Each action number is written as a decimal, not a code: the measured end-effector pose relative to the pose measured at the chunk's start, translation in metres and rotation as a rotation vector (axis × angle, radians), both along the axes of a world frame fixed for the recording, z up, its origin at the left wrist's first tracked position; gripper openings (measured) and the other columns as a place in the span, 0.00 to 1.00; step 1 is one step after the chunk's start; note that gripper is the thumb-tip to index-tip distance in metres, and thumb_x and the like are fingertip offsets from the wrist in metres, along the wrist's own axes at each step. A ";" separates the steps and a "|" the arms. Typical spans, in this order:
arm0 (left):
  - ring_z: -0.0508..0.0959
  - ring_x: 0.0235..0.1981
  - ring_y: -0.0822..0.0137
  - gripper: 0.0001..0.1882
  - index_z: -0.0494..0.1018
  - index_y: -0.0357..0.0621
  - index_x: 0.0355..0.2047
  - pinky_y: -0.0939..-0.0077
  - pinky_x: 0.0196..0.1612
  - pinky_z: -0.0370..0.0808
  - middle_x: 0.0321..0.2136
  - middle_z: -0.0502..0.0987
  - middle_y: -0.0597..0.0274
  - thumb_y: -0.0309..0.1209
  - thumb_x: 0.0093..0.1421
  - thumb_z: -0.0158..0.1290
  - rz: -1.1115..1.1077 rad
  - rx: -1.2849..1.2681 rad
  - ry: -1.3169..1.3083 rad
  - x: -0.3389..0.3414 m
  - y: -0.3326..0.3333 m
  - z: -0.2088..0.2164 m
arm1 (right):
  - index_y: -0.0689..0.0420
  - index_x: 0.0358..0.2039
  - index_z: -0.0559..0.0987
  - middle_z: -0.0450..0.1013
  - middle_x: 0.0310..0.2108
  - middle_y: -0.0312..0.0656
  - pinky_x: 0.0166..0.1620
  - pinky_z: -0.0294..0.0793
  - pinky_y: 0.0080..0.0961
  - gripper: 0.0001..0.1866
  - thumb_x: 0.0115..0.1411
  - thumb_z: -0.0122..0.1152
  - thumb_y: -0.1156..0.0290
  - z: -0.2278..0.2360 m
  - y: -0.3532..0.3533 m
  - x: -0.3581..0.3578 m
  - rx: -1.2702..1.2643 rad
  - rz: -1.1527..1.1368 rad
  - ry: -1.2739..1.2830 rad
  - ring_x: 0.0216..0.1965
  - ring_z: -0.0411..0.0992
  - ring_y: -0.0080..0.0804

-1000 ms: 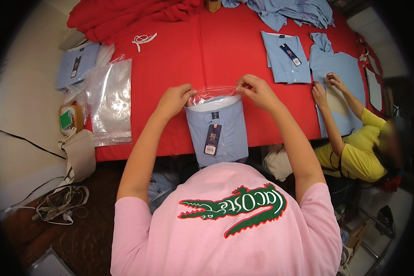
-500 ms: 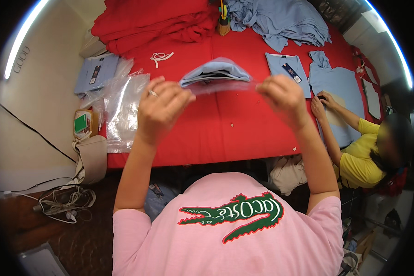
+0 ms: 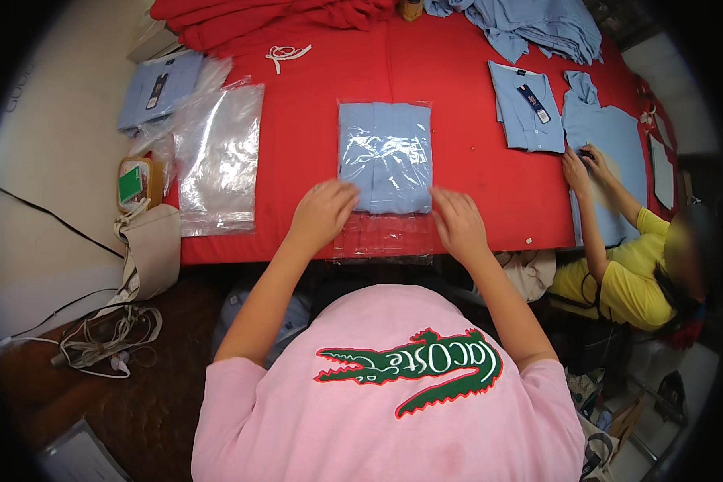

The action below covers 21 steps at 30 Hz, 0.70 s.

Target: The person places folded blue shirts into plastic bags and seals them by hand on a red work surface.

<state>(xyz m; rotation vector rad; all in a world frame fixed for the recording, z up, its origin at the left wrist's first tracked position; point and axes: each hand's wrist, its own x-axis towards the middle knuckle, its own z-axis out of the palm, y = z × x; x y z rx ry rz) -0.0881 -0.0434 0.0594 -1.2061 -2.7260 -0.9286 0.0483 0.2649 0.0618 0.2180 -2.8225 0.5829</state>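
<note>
A folded light-blue shirt [image 3: 386,157] lies flat on the red-covered table in front of me, inside a clear plastic bag. The bag's unfilled end [image 3: 381,241] stretches toward me and reaches the table's near edge. My left hand [image 3: 321,213] is at the lower left corner of the shirt, its fingers extended over the bag's side. At the opposite lower corner my right hand [image 3: 460,221] has its fingers stretched out, slightly blurred. Neither hand visibly grips anything; whether the fingertips press on the plastic is hard to see.
Clear plastic bags [image 3: 217,161] lie left, beside folded blue shirts [image 3: 165,88] with a dark tag. A tagged folded shirt [image 3: 530,108] is at right, near a co-worker's hands [image 3: 582,169] on another blue shirt [image 3: 610,136]. Red fabric [image 3: 257,28] and blue garments [image 3: 530,32] are heaped behind.
The bagged shirt, held up between my raised hands before, now lies flat on the table. Both hands have come down and closer together, and their fingers have opened. The view has shifted slightly.
</note>
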 end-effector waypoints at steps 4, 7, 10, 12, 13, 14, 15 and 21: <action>0.62 0.76 0.47 0.28 0.70 0.62 0.72 0.45 0.74 0.62 0.75 0.63 0.53 0.43 0.74 0.55 0.029 -0.055 0.172 -0.062 0.080 -0.019 | 0.60 0.77 0.61 0.57 0.77 0.58 0.76 0.57 0.50 0.38 0.70 0.62 0.65 -0.024 -0.035 -0.078 -0.101 -0.129 -0.026 0.78 0.55 0.57; 0.53 0.80 0.47 0.31 0.64 0.70 0.76 0.36 0.78 0.51 0.81 0.53 0.56 0.49 0.74 0.52 0.032 -0.160 0.224 -0.077 0.103 -0.057 | 0.62 0.79 0.57 0.51 0.80 0.58 0.79 0.51 0.51 0.40 0.73 0.59 0.60 -0.060 -0.050 -0.109 -0.048 -0.166 -0.060 0.81 0.49 0.55; 0.51 0.81 0.46 0.31 0.64 0.72 0.76 0.35 0.79 0.47 0.81 0.51 0.58 0.51 0.75 0.51 0.016 -0.189 0.183 -0.079 0.106 -0.076 | 0.61 0.80 0.54 0.48 0.81 0.57 0.80 0.47 0.52 0.41 0.74 0.57 0.57 -0.078 -0.050 -0.112 0.005 -0.178 -0.079 0.82 0.46 0.54; 0.52 0.81 0.46 0.30 0.65 0.71 0.76 0.35 0.79 0.47 0.81 0.52 0.58 0.51 0.75 0.50 0.012 -0.194 0.175 -0.078 0.103 -0.081 | 0.60 0.81 0.52 0.47 0.82 0.56 0.80 0.46 0.53 0.42 0.74 0.56 0.58 -0.082 -0.048 -0.109 -0.011 -0.160 -0.087 0.82 0.46 0.55; 0.53 0.80 0.46 0.30 0.65 0.71 0.76 0.35 0.79 0.48 0.81 0.53 0.58 0.50 0.75 0.50 0.013 -0.180 0.162 -0.078 0.103 -0.082 | 0.60 0.81 0.53 0.47 0.82 0.57 0.80 0.46 0.53 0.42 0.74 0.56 0.58 -0.082 -0.049 -0.108 -0.014 -0.157 -0.086 0.82 0.46 0.55; 0.53 0.80 0.46 0.30 0.66 0.70 0.75 0.35 0.79 0.48 0.81 0.54 0.58 0.50 0.75 0.50 0.014 -0.170 0.169 -0.077 0.103 -0.083 | 0.61 0.81 0.53 0.47 0.81 0.57 0.80 0.46 0.53 0.42 0.74 0.56 0.58 -0.083 -0.051 -0.107 -0.016 -0.165 -0.100 0.82 0.46 0.55; 0.53 0.80 0.46 0.30 0.66 0.70 0.75 0.35 0.79 0.48 0.81 0.54 0.58 0.51 0.75 0.50 0.006 -0.181 0.181 -0.078 0.104 -0.083 | 0.61 0.80 0.53 0.48 0.81 0.57 0.80 0.46 0.53 0.42 0.74 0.56 0.58 -0.083 -0.051 -0.108 -0.008 -0.174 -0.099 0.82 0.46 0.55; 0.50 0.81 0.45 0.33 0.63 0.67 0.77 0.35 0.79 0.47 0.81 0.51 0.55 0.52 0.73 0.52 -0.004 -0.181 0.192 -0.091 0.106 -0.079 | 0.59 0.79 0.58 0.51 0.80 0.55 0.79 0.50 0.50 0.39 0.74 0.57 0.58 -0.079 -0.038 -0.125 -0.053 -0.127 -0.079 0.81 0.50 0.53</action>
